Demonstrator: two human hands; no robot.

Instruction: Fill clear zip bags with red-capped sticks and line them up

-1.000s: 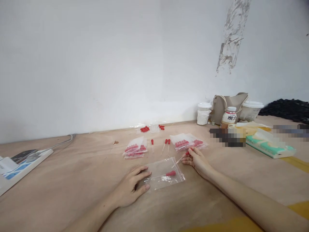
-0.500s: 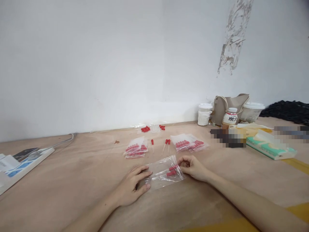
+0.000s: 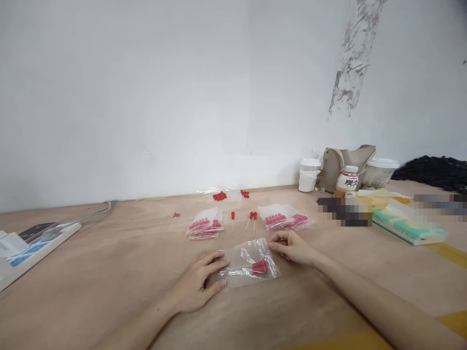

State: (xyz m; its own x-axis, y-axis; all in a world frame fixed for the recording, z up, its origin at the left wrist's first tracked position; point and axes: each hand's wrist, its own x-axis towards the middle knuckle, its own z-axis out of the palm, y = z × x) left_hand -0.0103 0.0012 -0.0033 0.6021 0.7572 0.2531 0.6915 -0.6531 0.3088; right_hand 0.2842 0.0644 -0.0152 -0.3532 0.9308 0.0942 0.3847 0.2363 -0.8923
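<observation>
Bag [image 3: 239, 279] lies flat on the table [image 3: 127, 262], between the two hands. Its long axis goes mostly from left to right, and the right end is turned a little away from the person. The left hand [image 3: 204, 282] is at one short end, and the right hand [image 3: 290, 248] is near the other, the one with the zip strip. So, seen from the right hand, the bag lies to the left and slightly closer to the person. Both hands are near it; the left one reaches onto its edge, with the fingertips at the film.

The left hand has its thumb and fingers spread wide, and it is not closed around anything. The right hand is curled, with thumb and forefinger close together by the upper corner of the bag. Whether they pinch the film there, I cannot tell.

The bag is clear and shiny, with some wrinkles and bright reflections. Inside it are red bulbs [image 3: 260, 267], side by side near the zip end; it seems they are two, but they overlap. Their thin clear stems point toward the left hand and are hard to see.

Farther from the person are three loose droppers [image 3: 233, 215], between filled bags on the left [image 3: 205, 226] and filled bags on the right [image 3: 284, 218].
</observation>
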